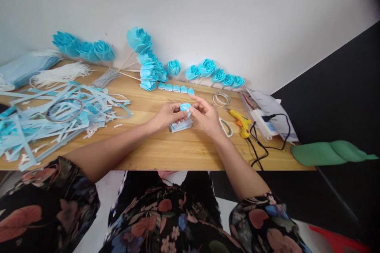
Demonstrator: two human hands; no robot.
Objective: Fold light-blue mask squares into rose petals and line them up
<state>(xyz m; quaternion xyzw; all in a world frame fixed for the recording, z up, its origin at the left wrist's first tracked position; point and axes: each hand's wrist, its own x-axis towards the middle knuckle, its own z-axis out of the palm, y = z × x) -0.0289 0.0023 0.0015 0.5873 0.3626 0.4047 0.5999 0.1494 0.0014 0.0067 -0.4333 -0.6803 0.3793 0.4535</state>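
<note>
Near the middle of the table, a small folded piece of blue fabric (185,106) is held between both hands. My left hand (168,114) pinches it from the left, fingers closed. From the right, my right hand (204,112) grips its edge with thumb and fingertips, one finger raised. Just below the hands lies a stack of pale blue fabric pieces (180,126), partly hidden by my fingers. Beyond the hands, a row of small folded blue petals (176,88) lies on the wood.
Blue fabric flowers (148,69) on sticks line the wall. Cut strips (68,114) heap at the left, beside white cords (62,73) and a blue sheet stack (29,67). At the right are tape rolls (221,99), a yellow glue gun (244,122), a power strip (265,124) and a green object (329,153).
</note>
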